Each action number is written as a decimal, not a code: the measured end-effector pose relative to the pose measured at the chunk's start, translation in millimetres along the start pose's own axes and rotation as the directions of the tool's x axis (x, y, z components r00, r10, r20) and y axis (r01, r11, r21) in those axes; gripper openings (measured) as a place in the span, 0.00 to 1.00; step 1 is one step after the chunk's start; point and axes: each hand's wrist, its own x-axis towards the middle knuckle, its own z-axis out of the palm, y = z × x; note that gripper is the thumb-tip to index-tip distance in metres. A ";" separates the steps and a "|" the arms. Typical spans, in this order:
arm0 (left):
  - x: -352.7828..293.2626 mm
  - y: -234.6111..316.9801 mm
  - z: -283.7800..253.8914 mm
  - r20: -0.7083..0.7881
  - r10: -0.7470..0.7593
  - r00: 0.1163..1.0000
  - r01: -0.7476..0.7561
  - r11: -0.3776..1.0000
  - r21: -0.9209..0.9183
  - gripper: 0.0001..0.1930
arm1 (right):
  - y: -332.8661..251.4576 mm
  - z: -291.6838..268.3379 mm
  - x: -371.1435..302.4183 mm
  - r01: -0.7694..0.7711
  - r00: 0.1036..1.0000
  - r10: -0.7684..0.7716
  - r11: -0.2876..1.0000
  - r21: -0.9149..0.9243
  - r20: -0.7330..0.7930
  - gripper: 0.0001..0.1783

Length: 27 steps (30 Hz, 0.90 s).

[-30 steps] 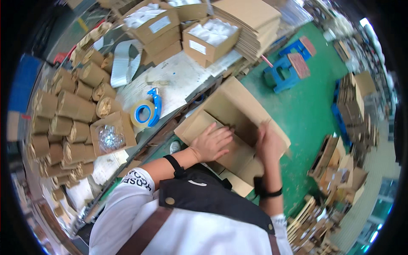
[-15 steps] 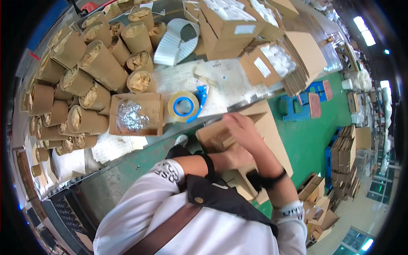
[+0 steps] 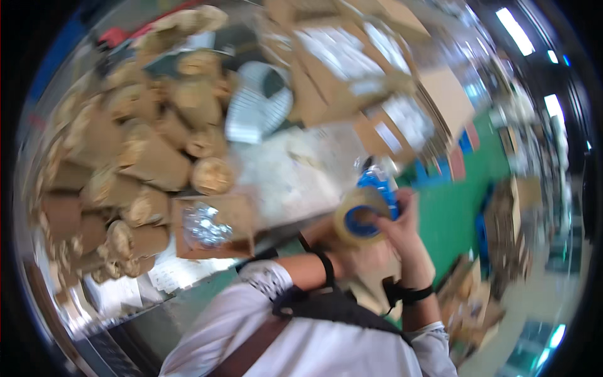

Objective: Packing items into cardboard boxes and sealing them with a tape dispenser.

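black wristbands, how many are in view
2: one wristband on the wrist of the left hand, the other wristband on the wrist of the right hand, which holds the blue tape dispenser.

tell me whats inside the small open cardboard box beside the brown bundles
The box holds a heap of shiny silvery pieces, too blurred to identify. Whatever lies beneath the heap is covered.

Looks like a packing workshop, judging by the tape dispenser (image 3: 367, 204) in the right hand (image 3: 407, 234), brown tubes (image 3: 154, 160) heaped well to its left, boxes (image 3: 314, 94) of white bundles (image 3: 336, 50) beyond it, stacked cardboard (image 3: 504, 220) and green floor (image 3: 446, 232) to its right, and tube lights (image 3: 515, 31) far beyond it.
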 end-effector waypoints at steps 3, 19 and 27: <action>58.8 -42.1 20.5 0.238 0.927 0.289 -0.953 0.302 -0.017 0.16 | -18.0 -100.2 -60.3 0.105 0.988 -0.105 0.994 0.000 -0.117 0.42; 58.1 -19.1 -69.6 0.134 0.953 0.271 -0.856 0.302 -0.419 0.15 | 119.0 -136.7 -146.3 0.055 0.998 -0.023 0.791 -0.609 0.060 0.32; 30.5 23.4 -51.0 0.791 0.525 0.313 0.300 0.736 -0.607 0.15 | 124.2 -137.8 -154.3 0.087 0.996 -0.088 0.797 -0.598 0.028 0.33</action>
